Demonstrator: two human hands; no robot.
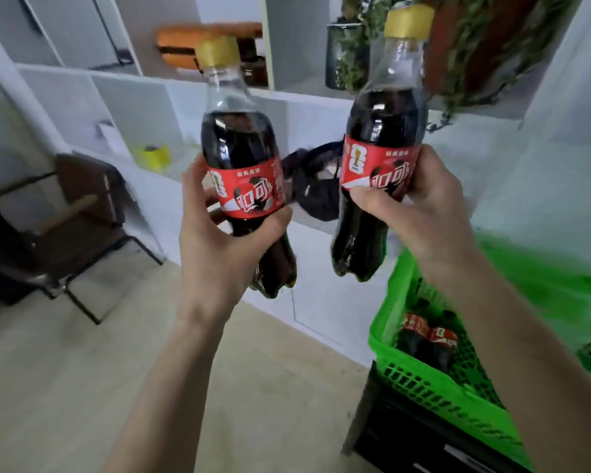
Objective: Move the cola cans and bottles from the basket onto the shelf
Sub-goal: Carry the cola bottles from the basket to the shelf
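Two cola bottles held up in the air, one in each hand, both in front of the white shelf [219, 97]. Left hand [219, 240] curled around the left bottle [243, 158], thumb on the lower edge of the red label, fingers behind it. Right hand [420, 213] grasping the right bottle [382, 138] in the same way, thumb across the red label. Both bottles with yellow caps, dark drink inside, almost upright; the right one a little higher and leaning slightly to the left. Not touching each other.

Low on the right, a green basket [423, 387] standing on a black crate [406, 445], near the right forearm. Inside the basket, more cola bottles [430, 339] lying down, red labels visible, partly blurred.

On the shelf behind: a black bag [314, 186] between the two held bottles, a yellow roll [154, 155] to the left, a dark pot with green plant [348, 52] higher up, something orange [185, 42] in an upper compartment, too blurred to name. At far left, a dark chair [65, 233] on the pale wooden floor [82, 387].
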